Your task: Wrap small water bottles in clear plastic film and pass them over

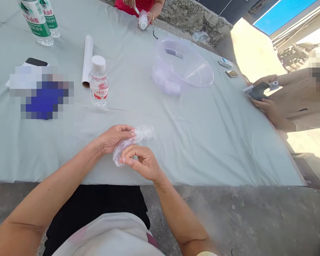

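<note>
A crumpled piece of clear plastic film [144, 132] is between my hands, just above the near part of the cloth-covered table [202, 149]. My left hand [117, 138] grips it from the left, thumb and fingers closed on its upper middle. With fingertips pinched together, my right hand [142, 163] holds its lower end. Whether anything is wrapped inside the film cannot be made out. Beyond my left hand stands an upright clear bottle [99, 85] with a white cap and a red-and-white label. A white roll [87, 58] lies behind that bottle.
A clear plastic basin [182, 65] sits right of centre. Two large water bottles [38, 26] stand at the far left, near a phone [36, 62]. Across the table, a person's hands hold a small white bottle [143, 21]. Another person's hands [266, 106] hold a dark object at the right edge.
</note>
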A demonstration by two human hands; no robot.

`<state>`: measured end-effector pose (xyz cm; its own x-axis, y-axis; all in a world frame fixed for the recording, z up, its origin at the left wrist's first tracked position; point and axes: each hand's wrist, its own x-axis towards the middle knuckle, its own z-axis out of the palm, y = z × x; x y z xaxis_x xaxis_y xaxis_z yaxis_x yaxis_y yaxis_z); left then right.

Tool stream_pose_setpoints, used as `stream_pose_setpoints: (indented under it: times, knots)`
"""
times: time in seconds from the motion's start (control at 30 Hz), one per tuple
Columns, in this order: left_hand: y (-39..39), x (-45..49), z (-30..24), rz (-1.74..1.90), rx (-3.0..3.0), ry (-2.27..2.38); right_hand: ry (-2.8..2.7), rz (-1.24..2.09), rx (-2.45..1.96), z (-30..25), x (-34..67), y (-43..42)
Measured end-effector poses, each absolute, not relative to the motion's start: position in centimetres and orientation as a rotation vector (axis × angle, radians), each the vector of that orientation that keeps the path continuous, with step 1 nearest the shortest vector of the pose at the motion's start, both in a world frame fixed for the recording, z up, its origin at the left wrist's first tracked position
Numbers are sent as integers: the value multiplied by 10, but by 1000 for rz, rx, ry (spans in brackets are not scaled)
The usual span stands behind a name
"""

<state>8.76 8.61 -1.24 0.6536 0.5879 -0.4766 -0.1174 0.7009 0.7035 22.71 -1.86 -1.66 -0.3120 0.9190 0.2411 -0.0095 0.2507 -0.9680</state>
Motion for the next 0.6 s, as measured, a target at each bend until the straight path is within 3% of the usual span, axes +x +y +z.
stream_pose_setpoints:
  times: [0.2,0.33,0.6]
  knots:
    - [60,68,5,958,673,944,-1299,1101,-1158,-14,254,-35]
    - [34,72,5,1040,790,1022,-1016,1035,-1407,-18,255,-23]
    - [21,67,-10,1052,839,1295,-814,1136,-1328,-26,229,-2]
